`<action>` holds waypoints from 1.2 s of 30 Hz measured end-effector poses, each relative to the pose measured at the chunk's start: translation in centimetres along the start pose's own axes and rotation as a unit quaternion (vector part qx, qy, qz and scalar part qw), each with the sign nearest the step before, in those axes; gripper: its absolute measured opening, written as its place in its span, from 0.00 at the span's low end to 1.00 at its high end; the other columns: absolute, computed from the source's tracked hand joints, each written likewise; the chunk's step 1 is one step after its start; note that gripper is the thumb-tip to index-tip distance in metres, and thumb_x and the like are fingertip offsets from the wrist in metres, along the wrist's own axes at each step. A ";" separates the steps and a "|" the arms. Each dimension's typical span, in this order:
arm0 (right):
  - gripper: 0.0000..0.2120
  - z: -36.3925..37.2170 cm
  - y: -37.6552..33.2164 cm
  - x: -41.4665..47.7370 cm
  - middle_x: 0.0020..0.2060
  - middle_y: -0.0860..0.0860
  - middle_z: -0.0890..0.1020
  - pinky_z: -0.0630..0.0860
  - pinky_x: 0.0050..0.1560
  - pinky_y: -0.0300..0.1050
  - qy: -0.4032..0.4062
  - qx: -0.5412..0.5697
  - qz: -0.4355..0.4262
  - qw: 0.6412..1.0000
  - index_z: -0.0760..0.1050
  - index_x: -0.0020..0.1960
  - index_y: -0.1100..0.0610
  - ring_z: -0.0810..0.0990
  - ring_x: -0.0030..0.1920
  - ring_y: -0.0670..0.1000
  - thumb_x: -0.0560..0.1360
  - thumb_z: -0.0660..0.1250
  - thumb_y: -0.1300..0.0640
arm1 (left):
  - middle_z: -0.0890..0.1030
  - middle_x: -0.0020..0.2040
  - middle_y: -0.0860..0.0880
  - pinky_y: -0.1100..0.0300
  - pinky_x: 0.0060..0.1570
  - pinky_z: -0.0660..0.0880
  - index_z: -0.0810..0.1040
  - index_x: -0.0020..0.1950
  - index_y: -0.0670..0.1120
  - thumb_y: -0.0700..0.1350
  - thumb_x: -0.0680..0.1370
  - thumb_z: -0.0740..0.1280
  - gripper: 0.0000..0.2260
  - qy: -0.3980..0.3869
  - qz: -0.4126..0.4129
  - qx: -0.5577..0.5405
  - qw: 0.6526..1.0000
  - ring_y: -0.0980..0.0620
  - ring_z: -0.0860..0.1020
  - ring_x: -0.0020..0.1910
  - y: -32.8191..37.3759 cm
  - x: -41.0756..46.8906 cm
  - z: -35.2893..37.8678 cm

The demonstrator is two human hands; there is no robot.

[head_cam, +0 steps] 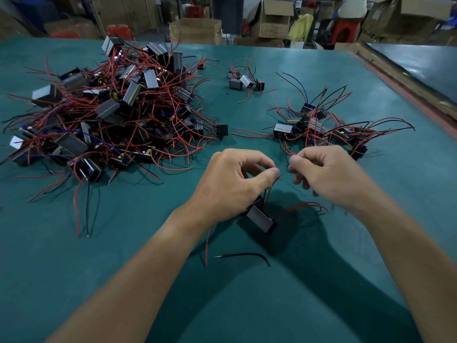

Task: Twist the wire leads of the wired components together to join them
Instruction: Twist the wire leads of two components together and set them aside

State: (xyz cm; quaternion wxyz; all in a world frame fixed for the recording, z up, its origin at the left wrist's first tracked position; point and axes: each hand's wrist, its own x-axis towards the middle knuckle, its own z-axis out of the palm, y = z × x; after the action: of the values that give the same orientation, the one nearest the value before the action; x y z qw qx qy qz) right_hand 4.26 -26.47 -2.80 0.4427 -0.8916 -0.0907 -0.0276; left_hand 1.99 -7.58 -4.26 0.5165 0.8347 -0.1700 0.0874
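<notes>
A small black box component (261,217) with a grey face hangs just above the green table (148,219), under my hands. Its red and black wire leads (270,188) rise to my left hand (230,184), which pinches them between thumb and forefinger. My right hand (326,173) pinches the thin bare wire ends (284,173) just to the right of the left thumb. More red leads (304,207) trail off the component to the right, and one red lead hangs down to the left below my wrist.
A big heap of similar components with red wires (111,115) fills the left of the table. A smaller heap (321,129) lies right of centre, and a few units (244,81) sit farther back. A loose black wire (244,256) lies near me. Cardboard boxes (195,29) stand beyond the table.
</notes>
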 end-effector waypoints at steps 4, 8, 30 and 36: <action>0.08 0.2 -0.4 -0.7 0.34 0.50 0.84 0.76 0.36 0.48 -0.057 -0.003 -0.052 0.997 0.82 0.39 0.53 0.78 0.33 0.55 0.77 0.68 0.58 | 0.83 0.35 0.55 0.63 0.25 0.70 0.82 0.40 0.52 0.47 0.74 0.70 0.04 0.019 0.002 -0.018 1.000 0.47 0.75 0.22 0.0 0.2 -0.1; 0.14 0.0 -0.9 -1.1 0.34 0.46 0.85 0.76 0.38 0.35 -0.064 0.010 -0.123 0.990 0.83 0.40 0.50 0.80 0.34 0.44 0.73 0.68 0.68 | 0.81 0.32 0.58 0.65 0.25 0.69 0.81 0.39 0.50 0.43 0.74 0.70 0.05 0.024 -0.007 -0.036 0.999 0.54 0.75 0.21 0.0 0.2 -0.4; 0.08 -0.2 -0.8 -1.0 0.31 0.46 0.83 0.72 0.36 0.31 -0.030 0.031 -0.139 0.989 0.82 0.37 0.53 0.77 0.30 0.40 0.73 0.72 0.62 | 0.81 0.32 0.57 0.61 0.25 0.70 0.82 0.38 0.49 0.45 0.74 0.73 0.04 0.035 -0.028 -0.042 0.998 0.53 0.75 0.22 0.2 0.2 -0.5; 0.07 -0.1 -0.8 -0.9 0.28 0.42 0.81 0.69 0.34 0.28 -0.030 0.042 -0.145 0.988 0.82 0.38 0.54 0.75 0.29 0.39 0.74 0.71 0.63 | 0.83 0.33 0.56 0.65 0.25 0.70 0.83 0.40 0.48 0.42 0.73 0.75 0.04 0.027 -0.029 -0.058 0.998 0.54 0.75 0.22 0.0 0.3 -0.6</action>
State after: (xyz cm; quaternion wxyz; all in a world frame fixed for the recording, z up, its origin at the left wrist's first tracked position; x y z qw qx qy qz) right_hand 3.21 -26.18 -2.25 0.4685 -0.8498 -0.2339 -0.0608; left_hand 2.31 -7.06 -3.91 0.5707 0.8053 -0.1370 0.0846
